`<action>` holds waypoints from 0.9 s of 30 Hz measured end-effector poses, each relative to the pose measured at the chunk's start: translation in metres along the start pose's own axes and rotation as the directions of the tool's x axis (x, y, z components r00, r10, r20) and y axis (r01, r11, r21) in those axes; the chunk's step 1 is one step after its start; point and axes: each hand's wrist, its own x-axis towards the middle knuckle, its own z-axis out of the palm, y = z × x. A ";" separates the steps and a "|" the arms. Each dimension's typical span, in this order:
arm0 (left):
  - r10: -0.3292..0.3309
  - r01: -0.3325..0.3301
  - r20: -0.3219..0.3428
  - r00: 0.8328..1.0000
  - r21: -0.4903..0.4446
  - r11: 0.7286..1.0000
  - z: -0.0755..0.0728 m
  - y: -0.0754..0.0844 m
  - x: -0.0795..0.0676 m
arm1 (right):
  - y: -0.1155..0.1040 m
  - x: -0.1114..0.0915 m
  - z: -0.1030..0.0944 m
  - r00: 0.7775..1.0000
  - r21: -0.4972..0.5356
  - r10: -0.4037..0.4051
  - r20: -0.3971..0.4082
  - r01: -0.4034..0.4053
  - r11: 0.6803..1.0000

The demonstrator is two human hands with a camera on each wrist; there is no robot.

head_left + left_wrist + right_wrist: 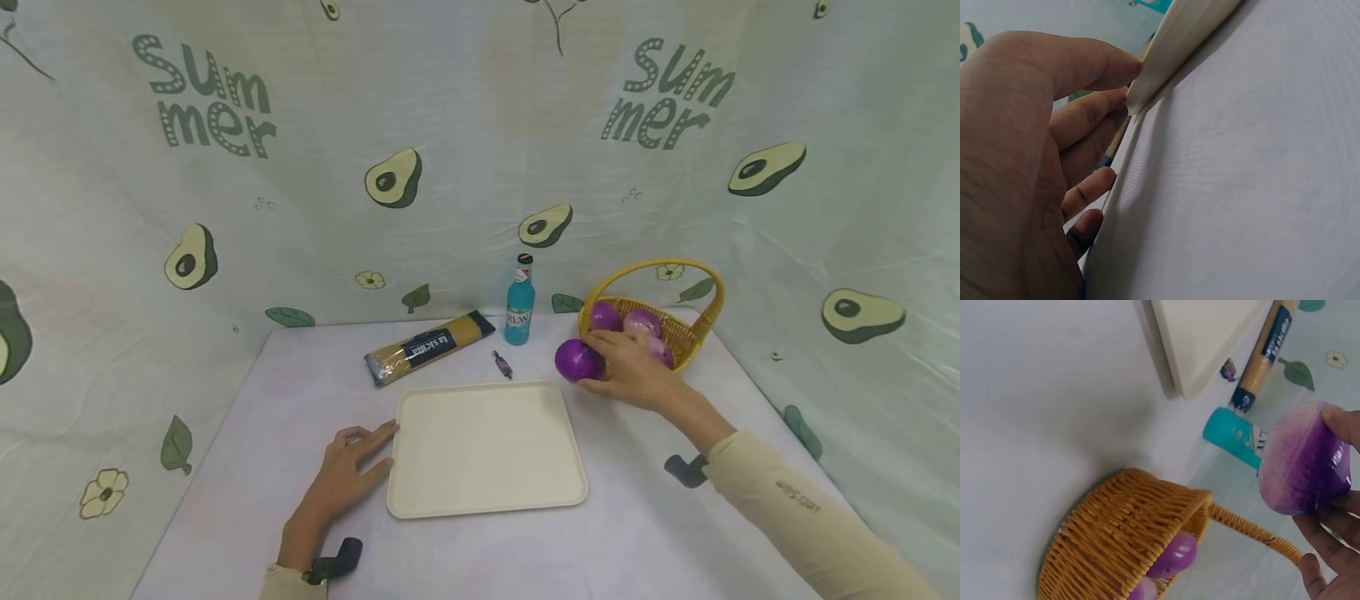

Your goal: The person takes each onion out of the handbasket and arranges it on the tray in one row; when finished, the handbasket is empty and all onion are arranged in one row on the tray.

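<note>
My right hand (pixel 633 367) holds a round purple onion (pixel 579 360) between thumb and fingers, at the front left side of a yellow wicker basket (pixel 678 337). In the right wrist view the onion (pixel 1300 459) shows a pale pink side and a deep purple side, apart from the basket. Inside the basket are more purple onions (pixel 643 322). My left hand (pixel 348 471) rests by the left edge of a cream rectangular tray (pixel 487 450), with thumb and index fingertips touching its rim. The left wrist view shows the hand (pixel 1041 125) with its fingers loosely bent beside the tray's rim (pixel 1172 50).
Behind the tray lie a pack of spaghetti (pixel 431 347) and a small wrapped candy (pixel 502 364). An upright bottle of blue drink (pixel 519 300) stands near the back edge of the white table (pixel 637 517). The basket's tall handle (pixel 652 265) arches above it.
</note>
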 end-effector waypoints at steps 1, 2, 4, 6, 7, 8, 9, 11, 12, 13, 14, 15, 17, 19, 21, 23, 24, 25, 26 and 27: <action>0.002 -0.002 -0.001 1.000 0.004 1.000 0.000 0.000 0.000 | -0.001 0.000 0.000 1.000 0.004 -0.001 0.002 0.001 1.000; 0.002 -0.002 0.000 1.000 0.005 1.000 0.000 0.000 0.000 | -0.003 0.001 0.001 1.000 0.004 -0.006 0.002 0.006 1.000; 0.004 -0.004 0.000 1.000 0.011 1.000 0.000 -0.001 0.000 | -0.005 0.002 0.002 1.000 0.005 -0.025 -0.007 0.025 1.000; 0.002 -0.002 -0.001 1.000 0.014 1.000 0.000 -0.001 0.000 | -0.008 0.003 0.003 0.999 0.007 -0.043 -0.020 0.043 0.999; 0.001 -0.001 0.000 1.000 0.016 1.000 0.001 -0.001 0.000 | -0.010 0.003 0.003 0.998 0.007 -0.054 -0.028 0.054 0.999; 0.001 -0.001 0.000 1.000 0.016 1.000 0.001 -0.002 0.000 | -0.011 0.004 0.004 0.997 0.005 -0.065 -0.036 0.066 0.998; 0.002 -0.001 -0.001 1.000 0.014 1.000 0.001 -0.002 0.001 | -0.012 0.005 0.005 0.996 0.006 -0.074 -0.042 0.074 0.997; 0.003 -0.003 -0.003 1.000 0.008 1.000 0.001 -0.002 0.001 | -0.014 0.006 0.007 0.995 0.006 -0.088 -0.048 0.088 0.996; -0.001 0.001 -0.002 1.000 0.008 1.000 0.001 -0.002 0.001 | -0.014 0.007 0.008 0.994 0.005 -0.095 -0.047 0.096 0.995; -0.005 0.005 0.001 1.000 0.007 1.000 0.001 -0.001 0.001 | -0.015 0.008 0.010 0.994 0.004 -0.101 -0.047 0.102 0.995; -0.009 0.009 0.004 1.000 0.005 1.000 0.001 -0.001 0.001 | -0.016 0.009 0.010 0.993 0.005 -0.107 -0.044 0.107 0.994; -0.013 0.013 0.005 1.000 0.004 1.000 0.001 -0.001 0.001 | -0.016 0.010 0.011 0.993 0.005 -0.111 -0.042 0.111 0.994; -0.020 0.020 0.007 1.000 0.006 1.000 0.002 -0.001 0.001 | -0.018 0.012 0.013 0.992 0.000 -0.118 -0.037 0.118 0.993; -0.023 0.023 0.006 1.000 0.003 1.000 0.002 -0.001 0.001 | -0.021 0.013 0.014 0.992 -0.003 -0.122 -0.032 0.122 0.993; -0.022 0.022 0.003 1.000 -0.001 1.000 0.001 -0.001 0.000 | -0.023 0.014 0.014 0.992 -0.003 -0.124 -0.029 0.124 0.992; -0.026 0.026 0.004 1.000 -0.006 1.000 0.001 -0.001 0.000 | -0.027 0.015 0.015 0.993 -0.001 -0.117 -0.024 0.117 0.993; -0.030 0.030 0.005 1.000 -0.004 1.000 0.001 -0.001 0.000 | -0.028 0.015 0.016 0.993 0.002 -0.112 -0.022 0.112 0.994; -0.035 0.035 0.008 0.999 -0.002 0.999 0.002 -0.001 0.000 | -0.029 0.016 0.016 0.994 0.007 -0.107 -0.019 0.108 0.994; -0.037 0.037 0.010 0.999 -0.003 0.999 0.002 -0.001 0.001 | -0.031 0.016 0.017 0.994 0.009 -0.104 -0.018 0.105 0.994; -0.039 0.039 0.012 0.999 -0.001 0.999 0.002 -0.002 0.001 | -0.032 0.017 0.017 0.995 0.012 -0.103 -0.016 0.103 0.995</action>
